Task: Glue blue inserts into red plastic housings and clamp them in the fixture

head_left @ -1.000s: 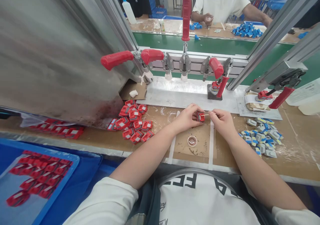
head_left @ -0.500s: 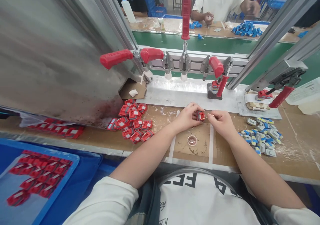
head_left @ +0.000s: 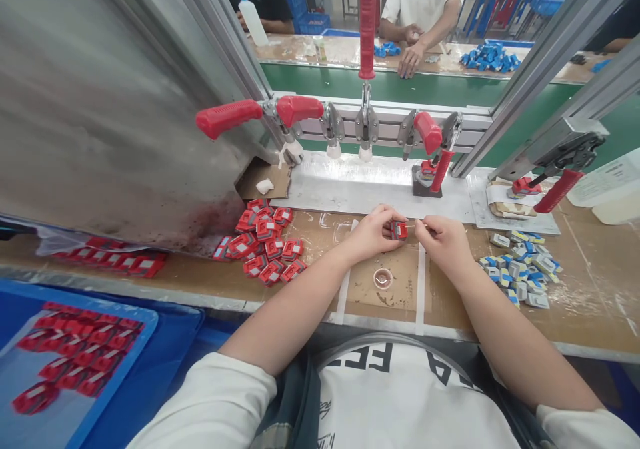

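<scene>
The left hand (head_left: 373, 232) is closed on a small red part (head_left: 399, 230), held above the middle of the worktop (head_left: 590, 302). The right hand (head_left: 443, 239) pinches a thin stick (head_left: 415, 223) whose tip meets the part (probably applying something; too small to tell). A heap of red parts (head_left: 265, 242) lies toward the left edge, a pile of blue-grey pieces (head_left: 520, 269) toward the right, so many pieces seemingly remain. A small round dish (head_left: 383, 278) sits below the hands.
</scene>
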### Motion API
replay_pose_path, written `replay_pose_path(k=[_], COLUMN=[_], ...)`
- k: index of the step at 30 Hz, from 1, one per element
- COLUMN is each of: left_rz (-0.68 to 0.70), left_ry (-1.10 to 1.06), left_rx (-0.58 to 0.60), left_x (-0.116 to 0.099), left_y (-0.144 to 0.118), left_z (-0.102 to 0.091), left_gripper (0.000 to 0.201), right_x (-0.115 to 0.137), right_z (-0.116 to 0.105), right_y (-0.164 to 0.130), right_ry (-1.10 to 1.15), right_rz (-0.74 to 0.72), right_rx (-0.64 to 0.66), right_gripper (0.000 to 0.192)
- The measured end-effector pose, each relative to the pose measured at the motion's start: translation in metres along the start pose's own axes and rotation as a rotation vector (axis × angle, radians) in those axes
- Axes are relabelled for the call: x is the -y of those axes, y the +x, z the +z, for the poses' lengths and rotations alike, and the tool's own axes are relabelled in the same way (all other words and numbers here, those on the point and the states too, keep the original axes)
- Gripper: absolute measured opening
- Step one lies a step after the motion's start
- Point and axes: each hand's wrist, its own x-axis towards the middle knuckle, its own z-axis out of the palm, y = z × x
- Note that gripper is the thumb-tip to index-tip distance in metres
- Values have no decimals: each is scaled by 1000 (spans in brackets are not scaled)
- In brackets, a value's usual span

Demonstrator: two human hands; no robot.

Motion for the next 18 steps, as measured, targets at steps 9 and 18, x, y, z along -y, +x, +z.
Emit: replay_pose_path(k=[9, 18], left_rz=[-27, -90], left_ry=[-64, -227], left_rx=[-60, -149], left_x=[0, -8], left_y=[3, 6], left_z=[-3, -5], left_gripper=[44, 68], right_x=[12, 17], right_z=[-12, -43], right_y=[-9, -8], right_ry=[281, -251], right_rz=[-376, -175], right_rx=[677, 460], right_gripper=[47, 34])
